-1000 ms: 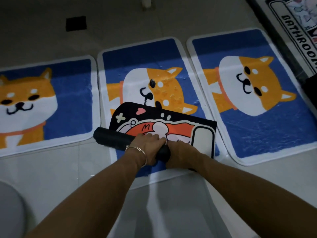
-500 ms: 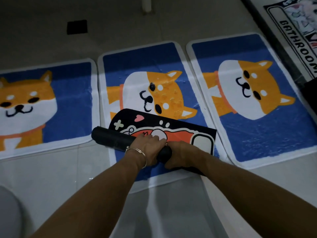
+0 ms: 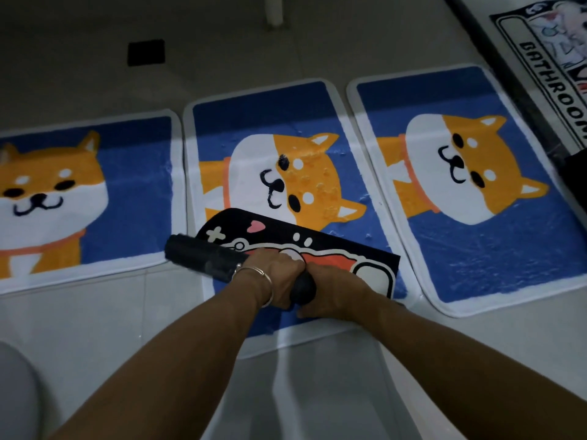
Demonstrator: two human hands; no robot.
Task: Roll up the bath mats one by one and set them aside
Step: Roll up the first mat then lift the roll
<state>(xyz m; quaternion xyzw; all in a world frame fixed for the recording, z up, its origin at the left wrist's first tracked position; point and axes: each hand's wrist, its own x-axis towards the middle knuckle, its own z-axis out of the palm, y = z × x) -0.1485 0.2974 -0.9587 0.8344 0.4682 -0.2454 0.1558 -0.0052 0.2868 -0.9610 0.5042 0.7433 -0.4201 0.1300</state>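
Gripping the mostly rolled black cartoon mat point(image 3: 317, 242), left hand point(image 3: 273, 276) and right hand point(image 3: 335, 290) clasp its tube.

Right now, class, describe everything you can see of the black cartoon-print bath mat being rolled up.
The black cartoon-print bath mat looks soft and flexible. Its near end is wound into a tight plain dark roll; the far part lies flat, showing a pink heart, a white cross and an orange-and-white figure. It lies askew on the middle blue dog-print mat. The left hand and right hand grip the roll side by side.
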